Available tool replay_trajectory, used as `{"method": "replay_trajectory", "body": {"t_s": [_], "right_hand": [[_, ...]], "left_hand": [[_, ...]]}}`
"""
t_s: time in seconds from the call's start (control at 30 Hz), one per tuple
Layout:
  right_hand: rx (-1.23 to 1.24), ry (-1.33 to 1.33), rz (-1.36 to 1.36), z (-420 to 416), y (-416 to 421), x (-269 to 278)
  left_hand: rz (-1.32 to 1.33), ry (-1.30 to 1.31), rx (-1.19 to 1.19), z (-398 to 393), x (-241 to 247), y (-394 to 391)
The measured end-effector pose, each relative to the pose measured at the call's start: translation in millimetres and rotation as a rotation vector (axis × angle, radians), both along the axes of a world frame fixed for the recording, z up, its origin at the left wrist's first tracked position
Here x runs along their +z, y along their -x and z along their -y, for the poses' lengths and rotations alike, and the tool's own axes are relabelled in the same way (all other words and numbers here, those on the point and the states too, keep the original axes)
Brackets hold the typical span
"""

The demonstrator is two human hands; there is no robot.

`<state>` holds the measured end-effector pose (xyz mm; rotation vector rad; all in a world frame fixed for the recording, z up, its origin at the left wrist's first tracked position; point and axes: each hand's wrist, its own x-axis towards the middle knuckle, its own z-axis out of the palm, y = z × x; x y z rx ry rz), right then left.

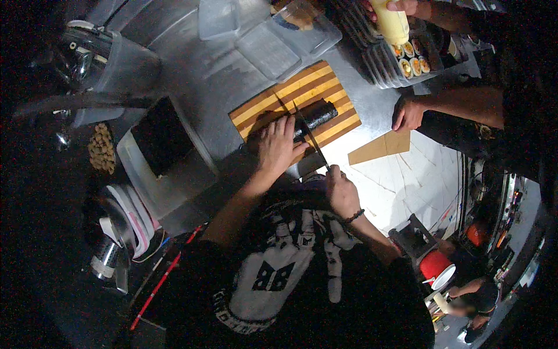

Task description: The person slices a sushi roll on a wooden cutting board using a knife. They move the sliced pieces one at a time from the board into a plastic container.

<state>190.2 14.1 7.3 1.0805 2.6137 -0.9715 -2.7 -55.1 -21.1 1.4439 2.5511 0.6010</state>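
Observation:
A striped wooden cutting board (305,98) lies on the steel counter, with a seaweed-wrapped roll (320,114) across it. My left hand (279,141) presses on the roll's left part, fingers spread over it; that end is hidden under the hand. My right hand (343,192), with a dark beaded bracelet at the wrist, grips the handle of a kitchen knife (313,138). The knife's blade crosses the roll just right of my left fingers. Whether it has cut into the roll cannot be told.
Clear plastic containers (268,52) stand beyond the board. At left is a plastic bin (139,161) with dark sheets. At right, another person's hand (409,113) rests near the counter edge; their other hand holds a pale yellow bottle (392,24) over a tray of sliced rolls (414,65).

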Motion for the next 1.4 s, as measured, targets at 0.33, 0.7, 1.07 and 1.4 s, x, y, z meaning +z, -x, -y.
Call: {"method": "replay_trajectory", "body": {"t_s": [0.33,0.7,1.07,1.4], "right_hand": [[0.045,0.033,-0.075,-9,16,-9],[0.081,-0.005,-0.129,-18,42,-43],[0.042,0.005,-0.117,-15,56,-45],[0.065,0.022,-0.034,-4,0,-43]], "left_hand": [[-0.033,-0.017,-0.004,-10,-27,0],[-0.078,-0.064,0.019,-8,-34,-2],[-0.114,-0.026,0.034,-8,-32,-4],[-0.038,-0.007,0.06,-7,-32,-5]]}}
